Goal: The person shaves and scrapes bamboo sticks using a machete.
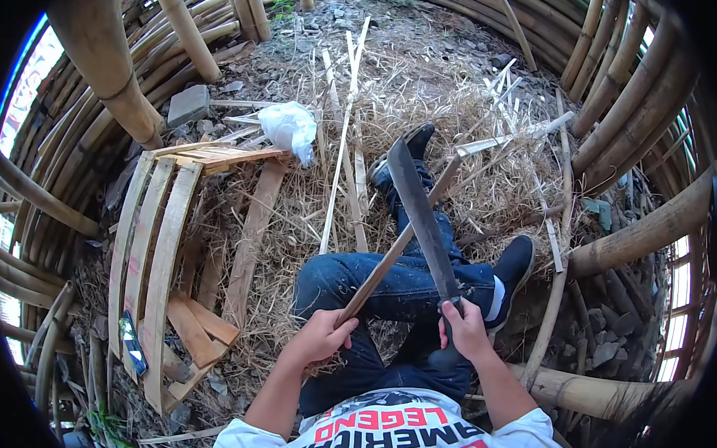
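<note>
My left hand [321, 336] is closed round the near end of a bamboo strip [385, 264], which slants up and away to the right over my legs. In my right hand [464, 329] is the dark handle of a machete [419, 210], its broad blade pointing up and away. Blade and strip cross in this view above my jeans [372, 284]. Dry shavings lie around my outstretched and folded legs.
A wooden pallet [168, 257] stands at the left with a phone [133, 344] on it. Behind it are a white plastic bag [289, 131] and a grey block [189, 105]. Long pale strips [344, 144] lie ahead. Bamboo poles [104, 57] surround the ground.
</note>
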`<state>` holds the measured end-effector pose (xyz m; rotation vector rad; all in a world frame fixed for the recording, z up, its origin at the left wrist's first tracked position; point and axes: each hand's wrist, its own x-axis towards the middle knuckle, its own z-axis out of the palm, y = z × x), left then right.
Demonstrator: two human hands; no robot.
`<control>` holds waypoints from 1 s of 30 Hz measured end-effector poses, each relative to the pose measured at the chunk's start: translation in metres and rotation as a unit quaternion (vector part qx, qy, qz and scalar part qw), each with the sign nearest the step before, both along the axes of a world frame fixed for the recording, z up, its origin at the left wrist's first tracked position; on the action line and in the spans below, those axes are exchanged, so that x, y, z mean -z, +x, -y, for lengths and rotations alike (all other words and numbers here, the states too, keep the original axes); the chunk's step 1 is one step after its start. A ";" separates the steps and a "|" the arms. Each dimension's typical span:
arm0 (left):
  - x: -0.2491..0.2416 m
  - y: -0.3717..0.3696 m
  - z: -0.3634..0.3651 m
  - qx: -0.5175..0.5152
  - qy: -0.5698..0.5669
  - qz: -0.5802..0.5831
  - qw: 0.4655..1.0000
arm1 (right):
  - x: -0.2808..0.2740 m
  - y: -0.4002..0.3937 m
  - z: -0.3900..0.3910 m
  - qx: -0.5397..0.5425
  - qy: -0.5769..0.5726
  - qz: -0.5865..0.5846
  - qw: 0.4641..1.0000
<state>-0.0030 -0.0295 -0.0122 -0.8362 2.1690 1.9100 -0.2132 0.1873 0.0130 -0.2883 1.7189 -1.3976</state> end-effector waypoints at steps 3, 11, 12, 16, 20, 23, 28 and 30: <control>-0.003 -0.004 -0.002 -0.009 0.010 -0.014 1.000 | 0.002 -0.012 -0.007 0.011 0.000 -0.035 0.999; -0.010 -0.005 0.000 -0.014 0.008 -0.020 1.000 | 0.001 -0.006 -0.004 -0.014 0.006 -0.024 1.000; -0.014 -0.006 0.000 -0.012 0.012 -0.018 1.000 | -0.002 -0.013 -0.004 -0.001 0.002 -0.046 0.999; -0.013 -0.004 -0.002 -0.013 0.013 -0.013 1.000 | 0.001 -0.008 0.008 0.024 -0.001 -0.054 0.998; 0.000 0.000 -0.004 -0.020 -0.010 -0.030 0.999 | 0.003 -0.012 0.001 -0.001 -0.006 -0.025 1.000; 0.002 -0.003 -0.002 -0.003 -0.028 -0.030 0.999 | 0.008 -0.029 -0.004 0.013 -0.014 -0.046 0.999; 0.008 0.001 -0.003 0.017 -0.072 -0.035 0.997 | 0.009 0.006 0.006 -0.008 0.006 0.025 1.000; 0.010 -0.001 -0.001 0.007 -0.063 -0.035 0.997 | 0.008 0.000 0.002 -0.007 0.003 -0.003 1.000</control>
